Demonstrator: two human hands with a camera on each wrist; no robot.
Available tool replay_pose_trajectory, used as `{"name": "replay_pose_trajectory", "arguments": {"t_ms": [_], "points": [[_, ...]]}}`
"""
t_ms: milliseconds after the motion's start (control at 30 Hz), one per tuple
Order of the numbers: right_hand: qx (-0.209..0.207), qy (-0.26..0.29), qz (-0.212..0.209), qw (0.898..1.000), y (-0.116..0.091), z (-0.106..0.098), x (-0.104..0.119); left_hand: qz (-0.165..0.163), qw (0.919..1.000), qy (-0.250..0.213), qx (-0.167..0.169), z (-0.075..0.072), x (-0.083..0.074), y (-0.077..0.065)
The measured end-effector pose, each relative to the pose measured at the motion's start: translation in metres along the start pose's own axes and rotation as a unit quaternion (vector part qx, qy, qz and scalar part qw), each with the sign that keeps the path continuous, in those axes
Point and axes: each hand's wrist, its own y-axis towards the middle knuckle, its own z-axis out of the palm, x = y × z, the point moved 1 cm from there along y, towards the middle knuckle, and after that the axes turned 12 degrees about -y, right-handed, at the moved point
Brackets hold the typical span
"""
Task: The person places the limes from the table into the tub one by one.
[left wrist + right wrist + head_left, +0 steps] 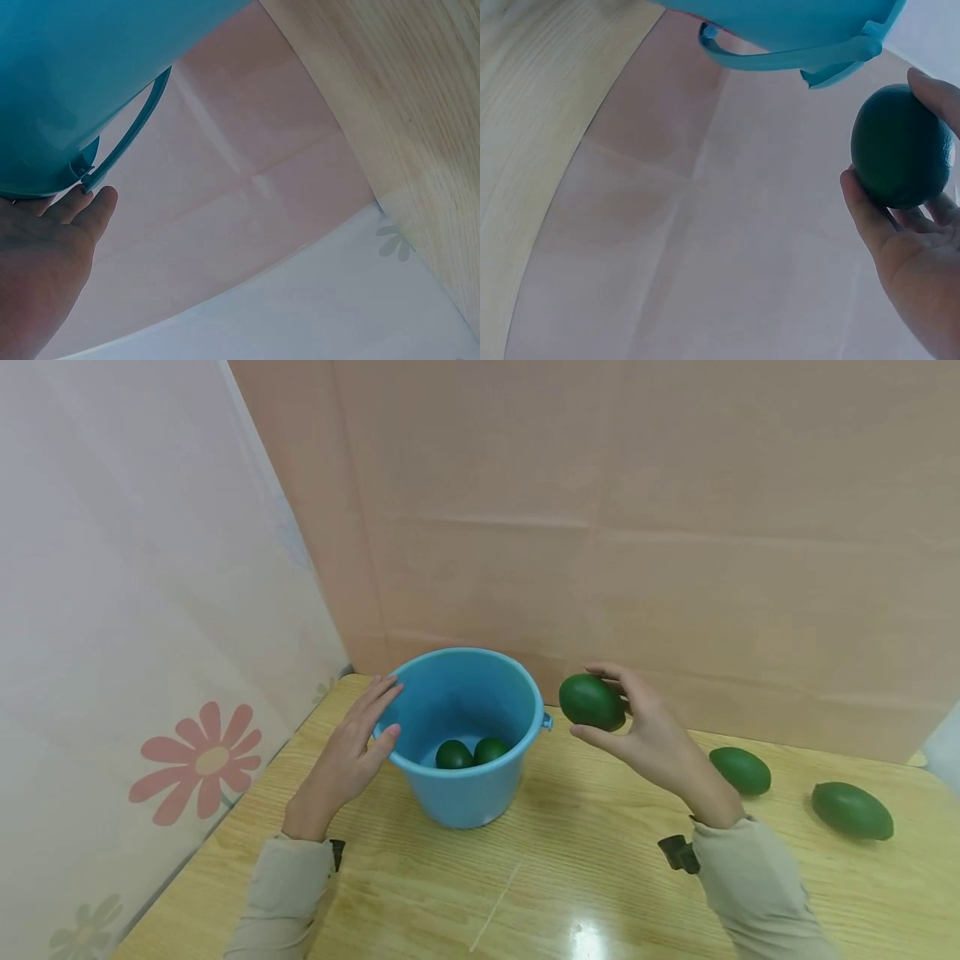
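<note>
thumb and fingers of the right hand (663, 743) pinch a dark green oval fruit (591, 702) from opposite sides, with the fruit out at the fingertips and a gap left between it and the palm. in the head view the thumb lies on the near side and the fingers curl over the far side. the right forearm, in a beige sleeve (757, 877), slants up and inward from the lower right, and the hand holds the fruit in the air near the right side of a blue plastic bucket (461, 797), apart from it.

the left hand (345, 756) reaches up along the bucket's left side, fingers nearly straight and close together across the rim, thumb spread away from them. the left wrist view shows fingertips beside the hinge of the blue handle (135, 131); how firmly they press, i cannot tell.

two more green fruits (453, 754) sit side by side in the bucket's bottom. another pair of fruits (852, 811) lies on the wooden table (420, 893), near the right forearm.
</note>
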Motion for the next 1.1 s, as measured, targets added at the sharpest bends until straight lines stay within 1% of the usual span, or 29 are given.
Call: {"name": "replay_pose_trajectory", "arguments": {"t_ms": [100, 233, 400, 633, 867, 1100], "points": [[-0.008, -0.001, -0.012, 1.000, 0.005, 0.002, 0.004, -0.001, 1.0000, 0.000, 0.000, 0.000, 0.000, 0.000], [-0.026, -0.014, -0.039, 0.999, 0.009, 0.003, 0.011, -0.002, 1.0000, -0.001, 0.001, 0.000, 0.000, 0.000], [-0.034, -0.008, -0.068, 0.997, 0.013, 0.007, 0.019, -0.002, 1.0000, 0.000, 0.002, 0.000, -0.001, 0.000], [-0.037, 0.005, -0.082, 0.996, 0.017, 0.013, 0.024, 0.000, 1.0000, -0.001, 0.002, 0.000, 0.000, 0.000], [-0.030, -0.009, -0.103, 0.994, 0.019, 0.019, 0.031, 0.002, 1.0000, 0.003, 0.002, 0.000, -0.001, 0.001], [-0.020, -0.012, -0.107, 0.994, 0.021, 0.024, 0.035, 0.002, 1.0000, -0.001, 0.003, -0.001, -0.001, 0.000]]}}
